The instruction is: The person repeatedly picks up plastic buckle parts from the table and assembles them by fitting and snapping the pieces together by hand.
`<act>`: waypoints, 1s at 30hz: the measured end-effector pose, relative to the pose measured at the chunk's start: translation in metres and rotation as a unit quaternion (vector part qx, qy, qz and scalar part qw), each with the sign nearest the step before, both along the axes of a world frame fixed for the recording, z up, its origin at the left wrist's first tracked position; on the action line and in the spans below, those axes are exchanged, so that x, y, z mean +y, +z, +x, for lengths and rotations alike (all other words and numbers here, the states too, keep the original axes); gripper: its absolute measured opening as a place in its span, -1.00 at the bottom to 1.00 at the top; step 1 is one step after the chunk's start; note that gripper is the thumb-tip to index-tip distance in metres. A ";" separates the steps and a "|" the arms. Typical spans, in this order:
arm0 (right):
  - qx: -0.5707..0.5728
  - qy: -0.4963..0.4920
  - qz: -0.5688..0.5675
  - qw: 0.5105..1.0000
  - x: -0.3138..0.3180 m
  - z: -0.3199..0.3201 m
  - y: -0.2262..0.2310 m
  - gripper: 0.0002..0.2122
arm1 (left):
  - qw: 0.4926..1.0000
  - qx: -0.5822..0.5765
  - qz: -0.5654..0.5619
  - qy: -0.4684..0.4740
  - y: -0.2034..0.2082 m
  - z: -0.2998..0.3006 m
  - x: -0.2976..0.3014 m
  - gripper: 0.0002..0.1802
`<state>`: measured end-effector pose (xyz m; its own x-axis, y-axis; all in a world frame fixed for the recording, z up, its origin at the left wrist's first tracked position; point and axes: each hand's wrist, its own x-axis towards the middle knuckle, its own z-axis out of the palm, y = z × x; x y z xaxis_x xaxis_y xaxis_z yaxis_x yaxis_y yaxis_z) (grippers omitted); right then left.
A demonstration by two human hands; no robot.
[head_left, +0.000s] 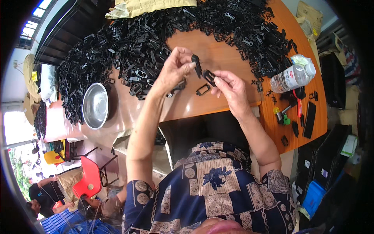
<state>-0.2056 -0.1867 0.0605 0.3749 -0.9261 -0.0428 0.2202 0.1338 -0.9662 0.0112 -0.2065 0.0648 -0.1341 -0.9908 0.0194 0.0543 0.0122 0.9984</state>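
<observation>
My left hand (174,72) is raised over the table, thumb and fingers pinching a small black plastic part (196,65) that hangs from its fingertips. Close beside it, my right hand (230,89) grips a second black plastic part (209,77), dark and roughly rectangular. The two parts are very near each other; whether they touch I cannot tell. On the tabletop below them lies a black rectangular frame (203,89) with an open middle. Several more black pieces (177,87) lie partly hidden behind my left wrist.
A wide heap of black plastic parts (132,46) covers the table's far and left side. A steel bowl (96,106) stands left. At right are a clear plastic bottle (290,78), a red-handled tool (299,108) and loose pieces on the wooden table (253,111). People sit lower left near a red chair (89,177).
</observation>
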 end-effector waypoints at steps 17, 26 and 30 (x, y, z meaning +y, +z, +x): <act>-0.008 0.049 0.068 0.996 0.034 0.020 -0.007 -0.82 | 0.997 -0.029 -0.068 0.039 -0.013 -0.016 0.093 -0.59; 0.172 0.089 -0.045 0.980 0.048 -0.004 -0.021 -0.87 | 0.979 -0.199 0.032 -0.017 -0.019 -0.030 0.102 -0.66; 0.177 0.051 -0.151 0.971 0.049 -0.005 -0.013 -0.89 | 1.000 -0.021 0.008 -0.009 -0.048 -0.049 0.098 -0.59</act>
<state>-0.2109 -0.1378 0.0478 0.4773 -0.8749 0.0820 -0.1318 -0.1635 -0.9777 -0.0383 -0.1083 0.0170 -0.1519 -0.9884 -0.0017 0.0123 -0.0036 0.9999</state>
